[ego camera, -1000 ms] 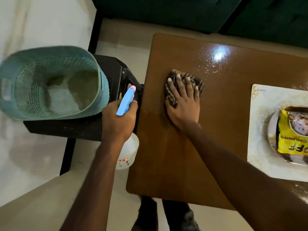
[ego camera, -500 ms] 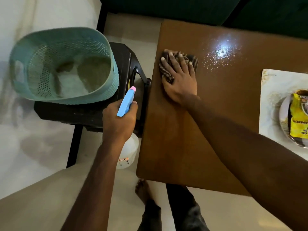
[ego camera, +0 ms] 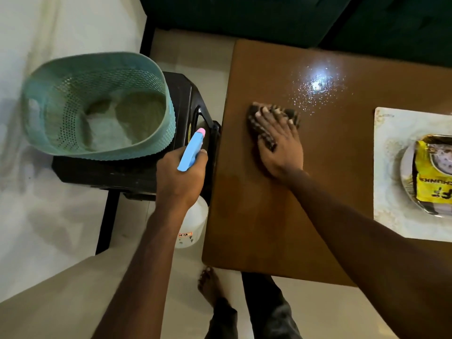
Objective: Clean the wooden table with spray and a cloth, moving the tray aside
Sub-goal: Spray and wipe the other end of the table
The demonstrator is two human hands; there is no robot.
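Note:
The brown wooden table fills the middle and right of the view. My right hand lies flat with straight fingers on a dark striped cloth, pressing it onto the tabletop near the left edge. Spray droplets glisten just beyond the cloth. My left hand grips a spray bottle with a blue trigger head and pink nozzle, held off the table's left side. A white tray sits at the right edge, carrying a plate with a yellow packet.
A teal perforated basket rests on a black stool left of the table. A dark green sofa runs along the far side. My bare foot and dark trouser legs stand on the pale floor below the table's near edge.
My right hand has slid the cloth along the table's left part, now a little right toward the droplets. The left hand keeps the bottle in the same pose.

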